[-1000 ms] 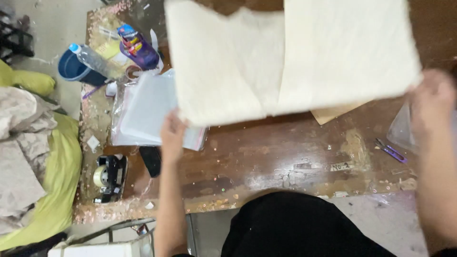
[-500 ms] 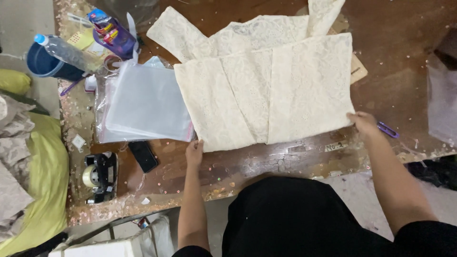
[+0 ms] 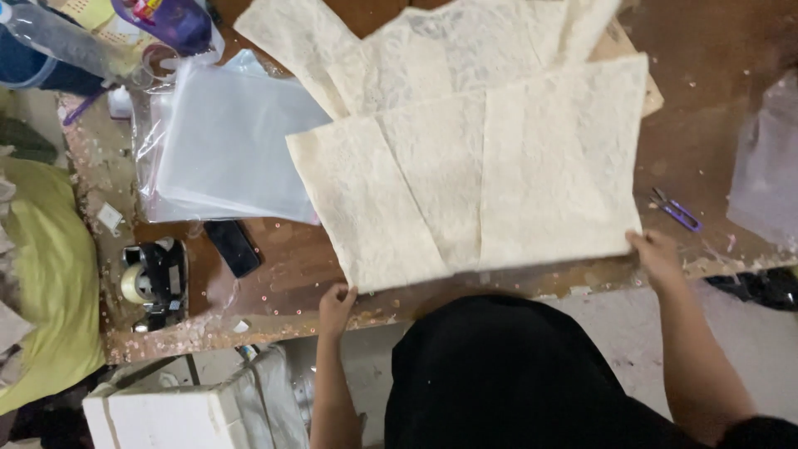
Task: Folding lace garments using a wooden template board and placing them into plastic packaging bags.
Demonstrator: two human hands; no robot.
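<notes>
1. A person spreads a cream lace garment (image 3: pixel 490 175) flat across a worn wooden bench (image 3: pixel 706 141), its folded lower panel reaching almost to the near edge.
2. The left hand (image 3: pixel 335 306) has its grip closed on the garment's near left corner, fingers curled at the bench's near edge.
3. The right hand (image 3: pixel 655 252) has its grip pinched shut on the near right corner.
4. To the left, the cloth's edge overlaps a stack of clear plastic bags (image 3: pixel 224 141); a black phone (image 3: pixel 233 247) and a tape dispenser (image 3: pixel 154 283) lie near the left end.
5. Purple snips (image 3: pixel 677 210) lie just right of the garment, with bare wood between them and another plastic bag (image 3: pixel 769 166) at the far right.
6. Bare bench shows along the near edge between the hands.
7. Half a second earlier the garment sat a little farther from the near edge and both hands gripped the same corners; a second ago the cloth was lifted toward the camera.
</notes>
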